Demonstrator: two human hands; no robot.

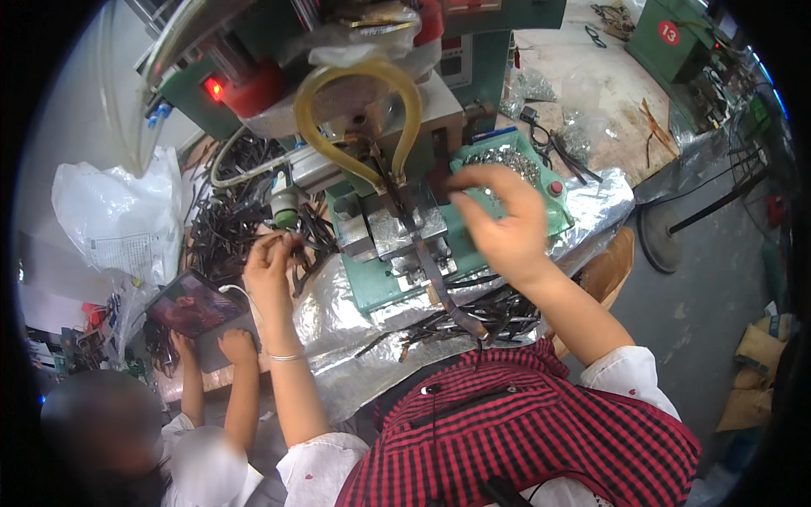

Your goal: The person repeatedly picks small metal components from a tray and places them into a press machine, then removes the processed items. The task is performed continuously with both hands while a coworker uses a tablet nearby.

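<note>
A bench press stands in front of me, and a dark strap lies in its metal fixture, hanging toward my lap. Left of the fixture, my left hand is closed, with a dark strap at its fingertips. My right hand is raised to the right of the fixture, thumb and fingers apart, with nothing seen between them. It partly covers a green tray of small metal pieces. Above the fixture curves a yellow tube.
Dark straps pile up at the left; more straps lie at the near edge. A white plastic bag stands far left. Another person's hands rest near a tablet. At right is another green machine.
</note>
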